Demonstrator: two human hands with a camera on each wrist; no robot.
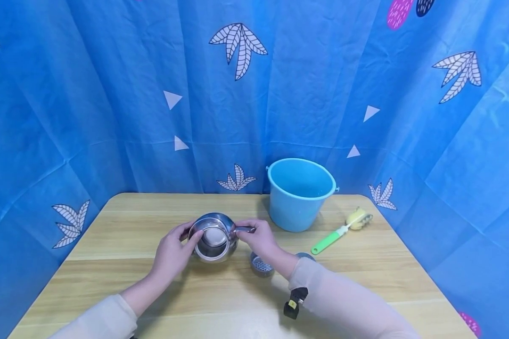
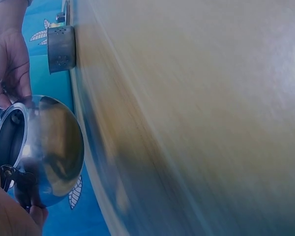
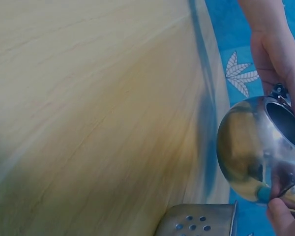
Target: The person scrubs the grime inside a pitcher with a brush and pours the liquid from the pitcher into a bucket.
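A shiny steel teapot [image 1: 215,218] is held over the table, tipped so that its round, lidless mouth faces me. My left hand [image 1: 171,250] grips its left side, thumb at the rim and fingers behind. On the other side my right hand [image 1: 259,238] pinches the short spout. The left wrist view shows the rounded teapot body [image 2: 59,147] with a small dark lug by each hand. Below my right hand stands a perforated steel strainer [image 1: 261,264]. A round grey piece [image 1: 306,255] lies partly hidden behind the right wrist.
A light blue bucket [image 1: 294,212] stands at the back of the wooden table [image 1: 144,212], right of the teapot. To its right lies a brush with a green handle [image 1: 327,242] and a yellow sponge head [image 1: 357,219]. A blue patterned curtain [image 1: 220,117] surrounds the table.
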